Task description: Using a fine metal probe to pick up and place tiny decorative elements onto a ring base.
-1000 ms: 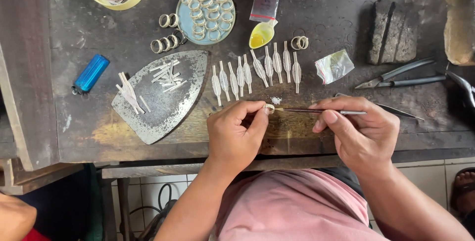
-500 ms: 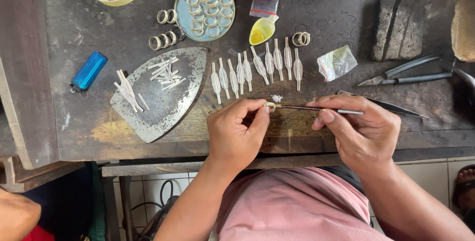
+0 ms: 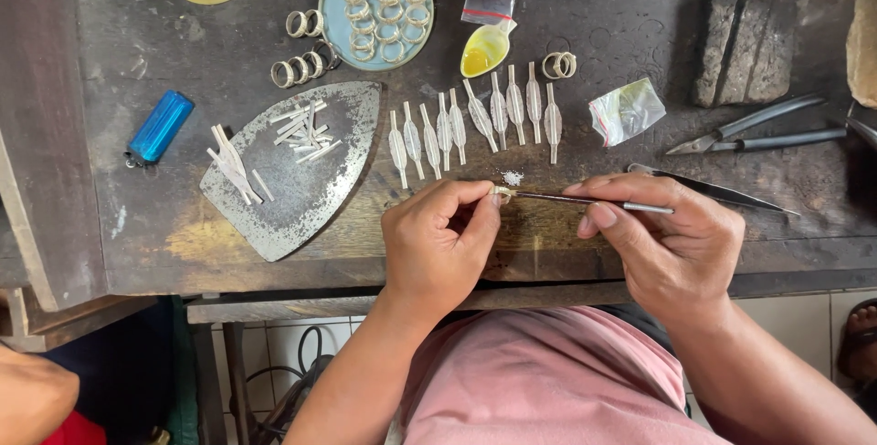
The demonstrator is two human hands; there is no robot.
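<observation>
Dark, scuffed workbench (image 3: 594, 253) was crowded with stuff: a row of little silver leaf-shaped pieces (image 3: 475, 125), a blue dish of rings (image 3: 376, 8), a blue lighter (image 3: 161, 126) and an iron-shaped metal plate (image 3: 292, 171). Left hand (image 3: 438, 248) was curled shut, pinching what looked like a tiny silver piece (image 3: 501, 193) at the fingertips, hard to tell exactly. Right hand (image 3: 671, 244) was closed around a thin brush (image 3: 585, 199), its tip touching that piece just below the row.
</observation>
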